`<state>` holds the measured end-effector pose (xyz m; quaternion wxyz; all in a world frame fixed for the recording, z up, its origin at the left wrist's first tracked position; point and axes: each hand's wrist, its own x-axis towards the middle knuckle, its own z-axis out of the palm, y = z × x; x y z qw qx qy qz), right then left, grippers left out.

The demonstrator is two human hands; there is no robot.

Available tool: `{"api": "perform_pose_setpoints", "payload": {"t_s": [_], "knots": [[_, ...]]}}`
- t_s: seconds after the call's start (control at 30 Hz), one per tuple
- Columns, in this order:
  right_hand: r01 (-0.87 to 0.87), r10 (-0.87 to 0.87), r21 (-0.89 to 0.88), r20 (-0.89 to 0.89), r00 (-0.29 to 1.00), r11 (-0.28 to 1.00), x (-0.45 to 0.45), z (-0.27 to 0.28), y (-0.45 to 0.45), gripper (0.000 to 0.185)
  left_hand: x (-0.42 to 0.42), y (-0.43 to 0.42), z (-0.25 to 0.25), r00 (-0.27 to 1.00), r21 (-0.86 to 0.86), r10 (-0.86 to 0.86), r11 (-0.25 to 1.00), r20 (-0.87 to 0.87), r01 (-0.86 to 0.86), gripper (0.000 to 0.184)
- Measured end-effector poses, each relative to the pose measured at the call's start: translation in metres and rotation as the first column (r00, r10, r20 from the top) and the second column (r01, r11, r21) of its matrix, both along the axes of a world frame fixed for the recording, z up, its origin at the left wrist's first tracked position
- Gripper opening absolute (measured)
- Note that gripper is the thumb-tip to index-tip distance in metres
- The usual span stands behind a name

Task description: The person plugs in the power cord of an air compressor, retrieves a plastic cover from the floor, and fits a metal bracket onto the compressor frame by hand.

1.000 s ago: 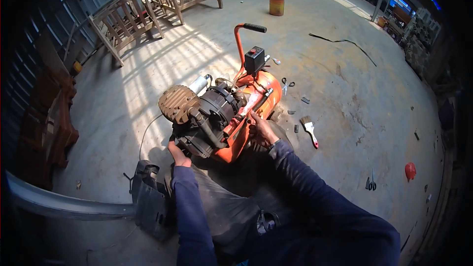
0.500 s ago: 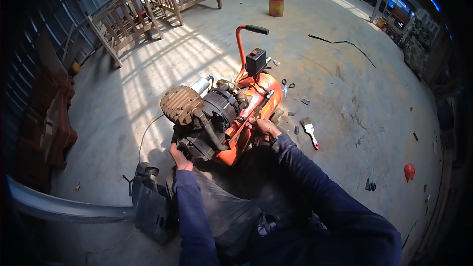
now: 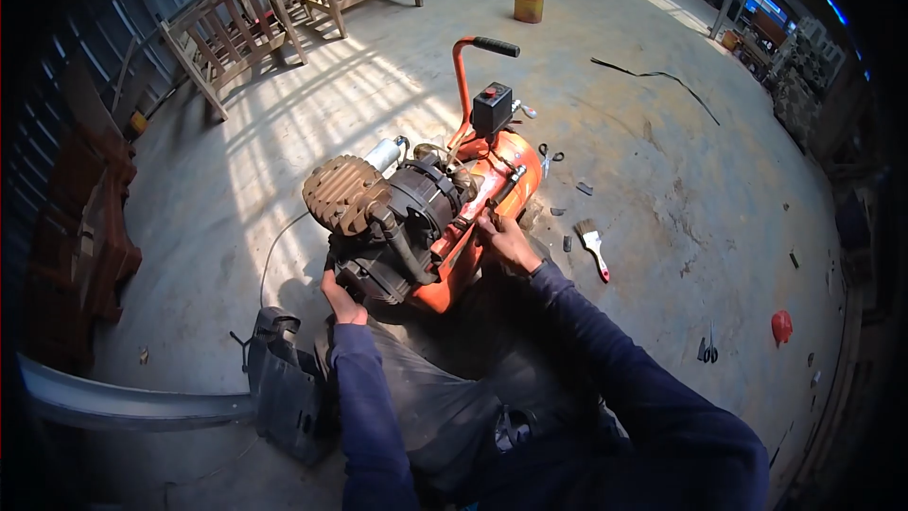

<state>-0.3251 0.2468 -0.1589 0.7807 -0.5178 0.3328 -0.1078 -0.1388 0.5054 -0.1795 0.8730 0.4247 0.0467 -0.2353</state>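
Note:
An orange air compressor (image 3: 515, 156) stands on the floor in front of my knees, with a ribbed brown cylinder head (image 3: 345, 194), a black motor housing (image 3: 421, 199) and a black switch box (image 3: 492, 109) on top. My left hand (image 3: 340, 300) lies against the lower left end of the black housing, its fingertips hidden behind it. Beside the tank, my right hand (image 3: 509, 244) has its fingers bent together at the orange rail near a black hose. Whatever is between those fingers is too small to make out.
A paintbrush (image 3: 594, 251), scissors (image 3: 546, 159) and more scissors (image 3: 711, 348) lie on the right. A black cover (image 3: 284, 388) is beside my left leg. Farther off are a tin can (image 3: 529, 3), a black strip (image 3: 653, 79) and wooden chairs (image 3: 236, 33). A red object (image 3: 781, 327) lies far right.
My right hand has shifted slightly along the compressor's rail, and its wrist has turned. My left hand keeps its place on the housing. The whole view has moved a little.

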Motion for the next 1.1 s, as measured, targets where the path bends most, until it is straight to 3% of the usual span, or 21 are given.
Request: {"api": "perform_pose_setpoints", "payload": {"t_s": [0.07, 0.1, 0.13, 0.17, 0.43, 0.47, 0.57, 0.6, 0.63, 0.67, 0.7, 1.1], "knots": [[0.001, -0.001, 0.015, 0.011, 1.000, 1.000, 0.000, -0.005, -0.005, 0.020, 0.001, 0.000, -0.009, 1.000, -0.013, 0.000, 1.000, 0.004, 0.000, 0.042], [-0.113, 0.083, 0.330, 0.104, 0.991, 0.937, 0.002, -0.020, -0.019, 0.018, 0.002, -0.001, -0.010, 1.000, 0.015, 0.023, 1.000, 0.011, -0.023, 0.042], [-0.237, 0.129, 0.599, 0.218, 0.967, 0.765, 0.003, -0.036, -0.030, 0.017, 0.003, 0.000, -0.012, 0.999, 0.044, 0.044, 0.998, 0.019, -0.045, 0.042], [-0.357, 0.134, 0.786, 0.337, 0.932, 0.505, 0.003, -0.048, -0.037, 0.016, 0.003, 0.000, -0.013, 0.998, 0.074, 0.065, 0.995, 0.026, -0.066, 0.042], [-0.275, 0.013, 0.821, 0.310, 0.951, 0.501, 0.004, -0.060, -0.041, 0.013, 0.007, 0.003, -0.022, 0.999, 0.109, 0.051, 0.993, 0.019, -0.053, 0.044], [-0.274, 0.015, 0.821, 0.308, 0.951, 0.500, 0.004, -0.058, -0.040, 0.013, 0.008, 0.004, -0.027, 0.998, 0.108, 0.053, 0.993, 0.017, -0.055, 0.044], [0.010, -0.025, 0.665, 0.013, 1.000, 0.747, 0.007, -0.029, -0.028, 0.010, 0.013, 0.003, -0.035, 0.997, 0.070, 0.040, 0.997, 0.071, -0.045, 0.044], [0.011, -0.023, 0.666, 0.010, 1.000, 0.746, 0.004, -0.013, -0.022, 0.010, 0.010, 0.003, -0.032, 0.997, 0.071, 0.041, 0.996, 0.068, -0.046, 0.044], [-0.038, 0.062, 0.411, -0.045, 0.997, 0.911, 0.000, 0.003, -0.016, 0.010, 0.008, 0.002, -0.028, 0.998, 0.073, 0.035, 0.997, 0.057, -0.039, 0.044], [-0.113, 0.128, 0.121, -0.121, 0.984, 0.986, -0.003, 0.020, -0.011, 0.009, 0.005, 0.001, -0.021, 0.998, 0.074, 0.030, 0.997, 0.048, -0.034, 0.044], [-0.205, 0.167, -0.174, -0.210, 0.963, 0.963, -0.003, 0.027, -0.009, 0.010, 0.004, 0.000, -0.016, 0.999, 0.074, 0.026, 0.997, 0.039, -0.028, 0.044], [-0.031, 0.034, 0.051, -0.066, 0.997, 0.998, -0.005, 0.015, -0.006, 0.015, 0.002, -0.002, -0.013, 0.996, 0.072, 0.067, 0.995, 0.057, -0.071, 0.043]]}}
